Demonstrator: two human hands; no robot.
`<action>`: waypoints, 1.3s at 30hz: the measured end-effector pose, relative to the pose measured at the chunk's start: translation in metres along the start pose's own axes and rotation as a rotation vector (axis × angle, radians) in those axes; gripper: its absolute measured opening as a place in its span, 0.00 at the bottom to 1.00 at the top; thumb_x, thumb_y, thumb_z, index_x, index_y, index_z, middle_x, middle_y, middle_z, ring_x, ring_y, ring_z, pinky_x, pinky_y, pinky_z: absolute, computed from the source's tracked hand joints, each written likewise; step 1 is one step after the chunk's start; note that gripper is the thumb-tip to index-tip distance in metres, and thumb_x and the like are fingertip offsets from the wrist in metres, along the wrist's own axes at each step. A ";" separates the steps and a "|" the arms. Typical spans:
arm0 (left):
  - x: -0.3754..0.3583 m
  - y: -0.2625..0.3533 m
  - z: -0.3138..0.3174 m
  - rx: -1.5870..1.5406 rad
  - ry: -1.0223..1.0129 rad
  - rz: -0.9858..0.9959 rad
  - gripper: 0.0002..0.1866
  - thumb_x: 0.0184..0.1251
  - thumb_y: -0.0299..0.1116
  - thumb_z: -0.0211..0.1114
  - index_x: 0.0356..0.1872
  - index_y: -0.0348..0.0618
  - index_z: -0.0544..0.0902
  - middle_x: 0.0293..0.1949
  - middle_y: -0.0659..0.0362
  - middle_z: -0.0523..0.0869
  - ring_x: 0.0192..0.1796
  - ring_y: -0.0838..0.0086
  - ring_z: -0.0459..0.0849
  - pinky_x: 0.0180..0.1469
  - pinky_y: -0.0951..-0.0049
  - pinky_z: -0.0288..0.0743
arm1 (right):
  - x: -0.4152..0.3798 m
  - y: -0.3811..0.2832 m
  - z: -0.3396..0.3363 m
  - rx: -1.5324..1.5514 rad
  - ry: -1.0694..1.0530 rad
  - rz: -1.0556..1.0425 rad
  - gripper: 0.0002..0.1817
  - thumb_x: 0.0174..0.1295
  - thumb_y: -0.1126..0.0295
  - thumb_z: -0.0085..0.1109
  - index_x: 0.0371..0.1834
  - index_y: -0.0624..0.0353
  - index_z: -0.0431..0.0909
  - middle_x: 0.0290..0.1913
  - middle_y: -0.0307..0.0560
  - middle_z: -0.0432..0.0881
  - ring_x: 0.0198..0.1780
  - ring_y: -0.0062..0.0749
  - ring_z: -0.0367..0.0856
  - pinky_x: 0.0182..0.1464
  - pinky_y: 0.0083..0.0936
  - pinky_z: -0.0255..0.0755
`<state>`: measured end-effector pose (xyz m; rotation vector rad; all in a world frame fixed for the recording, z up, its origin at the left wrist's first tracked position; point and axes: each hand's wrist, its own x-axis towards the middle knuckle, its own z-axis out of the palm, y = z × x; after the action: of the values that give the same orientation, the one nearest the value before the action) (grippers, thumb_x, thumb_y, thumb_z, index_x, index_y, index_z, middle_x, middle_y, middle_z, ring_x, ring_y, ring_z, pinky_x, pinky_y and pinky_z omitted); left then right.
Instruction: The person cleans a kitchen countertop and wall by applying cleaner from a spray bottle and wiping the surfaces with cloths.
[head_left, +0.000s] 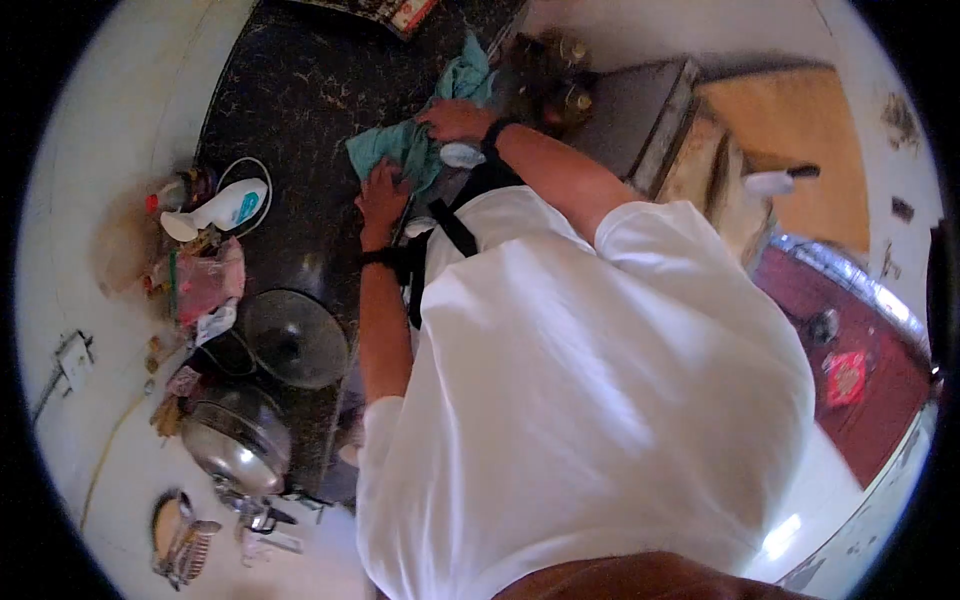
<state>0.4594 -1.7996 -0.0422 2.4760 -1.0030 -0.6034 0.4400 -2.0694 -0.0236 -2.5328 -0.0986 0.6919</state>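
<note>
A teal-green cloth lies bunched on a dark, veined countertop. Its far end trails up toward the counter's edge. My left hand is at the cloth's near edge, with the fingers bent onto the fabric. Across the cloth's middle, my right hand has its fingers curled over the folds. Close below the right hand is a small whitish object whose kind I cannot make out. Both wrists wear dark bands.
Along the wall stand a white spray bottle, a pink plastic bag, a glass lid and a metal pot. Utensils hang beyond. To the right are dark round objects and a brown board.
</note>
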 end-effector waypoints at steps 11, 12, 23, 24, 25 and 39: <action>-0.163 -0.152 -0.049 0.177 -0.267 -0.609 0.37 0.65 0.43 0.62 0.70 0.33 0.61 0.67 0.42 0.68 0.69 0.47 0.66 0.68 0.50 0.62 | 0.028 -0.191 0.113 -0.049 0.052 -0.614 0.33 0.58 0.64 0.62 0.69 0.53 0.64 0.52 0.56 0.73 0.50 0.51 0.76 0.48 0.45 0.74; -0.170 -0.179 -0.045 0.131 -0.302 -0.663 0.36 0.65 0.42 0.62 0.70 0.33 0.61 0.67 0.41 0.68 0.69 0.46 0.66 0.68 0.50 0.61 | 0.033 -0.183 0.115 -0.008 0.025 -0.737 0.39 0.59 0.64 0.62 0.75 0.51 0.57 0.54 0.56 0.69 0.51 0.51 0.74 0.50 0.44 0.73; -0.093 -0.040 -0.064 -0.382 -0.035 -0.024 0.27 0.62 0.32 0.60 0.62 0.34 0.70 0.67 0.41 0.69 0.68 0.48 0.68 0.71 0.55 0.59 | 0.066 -0.035 0.002 0.302 0.052 -0.473 0.20 0.67 0.61 0.57 0.59 0.57 0.74 0.50 0.55 0.76 0.57 0.50 0.73 0.60 0.43 0.67; -0.073 -0.028 -0.062 -0.393 -0.016 -0.029 0.27 0.62 0.32 0.60 0.62 0.34 0.70 0.67 0.41 0.69 0.68 0.48 0.68 0.71 0.55 0.59 | 0.062 -0.022 -0.026 0.440 -0.070 -0.319 0.20 0.69 0.57 0.55 0.58 0.57 0.75 0.49 0.56 0.78 0.56 0.51 0.73 0.60 0.45 0.67; -0.046 -0.011 -0.057 -0.376 -0.069 -0.017 0.28 0.61 0.32 0.61 0.63 0.35 0.70 0.67 0.42 0.69 0.68 0.48 0.67 0.71 0.55 0.59 | 0.056 -0.008 -0.050 0.388 -0.089 -0.287 0.20 0.70 0.56 0.53 0.56 0.57 0.75 0.49 0.56 0.78 0.56 0.52 0.74 0.59 0.45 0.67; 0.089 0.091 -0.013 -0.429 0.027 -0.297 0.24 0.66 0.40 0.56 0.55 0.30 0.73 0.53 0.38 0.77 0.56 0.44 0.76 0.54 0.47 0.71 | 0.005 0.058 -0.069 -0.244 0.247 -0.243 0.24 0.59 0.71 0.61 0.60 0.56 0.68 0.64 0.57 0.63 0.61 0.58 0.69 0.54 0.51 0.73</action>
<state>0.4739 -1.9219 -0.0065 2.2462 -0.4350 -0.7809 0.4744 -2.1499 -0.0033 -2.7520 -0.4189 0.2825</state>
